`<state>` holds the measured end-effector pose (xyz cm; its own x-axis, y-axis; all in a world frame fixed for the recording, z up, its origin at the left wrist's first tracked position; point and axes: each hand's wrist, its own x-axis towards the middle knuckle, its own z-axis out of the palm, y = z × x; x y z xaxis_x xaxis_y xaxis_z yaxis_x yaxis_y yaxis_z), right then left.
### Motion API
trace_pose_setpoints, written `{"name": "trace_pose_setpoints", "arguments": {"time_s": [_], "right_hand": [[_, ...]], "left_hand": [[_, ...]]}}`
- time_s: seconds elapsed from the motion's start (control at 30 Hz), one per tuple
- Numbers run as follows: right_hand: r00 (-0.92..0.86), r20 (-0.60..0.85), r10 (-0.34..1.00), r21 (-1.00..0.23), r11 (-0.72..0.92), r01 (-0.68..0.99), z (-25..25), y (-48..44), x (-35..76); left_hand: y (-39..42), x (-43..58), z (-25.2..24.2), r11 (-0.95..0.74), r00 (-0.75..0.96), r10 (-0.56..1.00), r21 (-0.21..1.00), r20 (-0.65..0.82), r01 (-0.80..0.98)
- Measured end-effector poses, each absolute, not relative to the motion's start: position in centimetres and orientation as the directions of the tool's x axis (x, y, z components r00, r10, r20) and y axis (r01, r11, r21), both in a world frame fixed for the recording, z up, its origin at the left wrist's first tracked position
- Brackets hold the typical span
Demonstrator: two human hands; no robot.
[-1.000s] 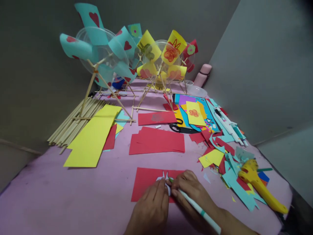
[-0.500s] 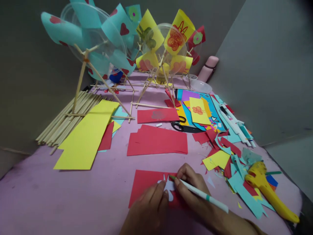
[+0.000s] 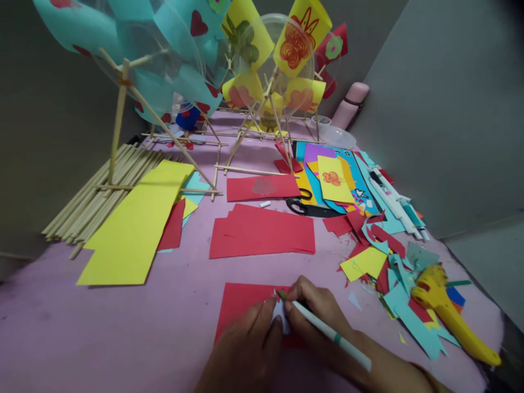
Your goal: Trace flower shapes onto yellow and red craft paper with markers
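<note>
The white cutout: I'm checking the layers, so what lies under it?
A red paper sheet shows around the white cutout. The left hand and right hand cover much of both; what lies directly beneath it cannot be seen.

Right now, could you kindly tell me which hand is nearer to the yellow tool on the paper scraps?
Right: the right hand, holding the marker, is left of the yellow tool; the left hand, on the white cutout, lies farther left, beyond the right hand.
</note>
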<state>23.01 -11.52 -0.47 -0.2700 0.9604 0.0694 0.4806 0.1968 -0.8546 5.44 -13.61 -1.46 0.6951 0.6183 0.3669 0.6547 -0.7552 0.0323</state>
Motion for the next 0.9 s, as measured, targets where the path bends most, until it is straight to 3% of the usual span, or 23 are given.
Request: {"name": "trace_pose_setpoints", "arguments": {"time_s": [0.33,0.57,0.9], "right_hand": [[-0.292,0.114,0.950,-0.805,0.261,0.533,-0.48,-11.45,22.77],[-0.312,0.104,0.944,-0.807,0.264,0.529,-0.43,-11.32,22.86],[-0.374,0.198,0.906,-0.741,0.388,0.548,-0.42,-11.20,22.98]], "left_hand": [[-13.33,5.71,-1.34,-0.745,0.691,0.567,-0.079,0.449,0.663],[-13.60,5.48,-1.25,-0.753,0.696,0.584,-0.042,0.417,0.657],[-13.70,5.45,-1.64,-0.760,0.702,0.578,-0.040,0.417,0.649]]}}
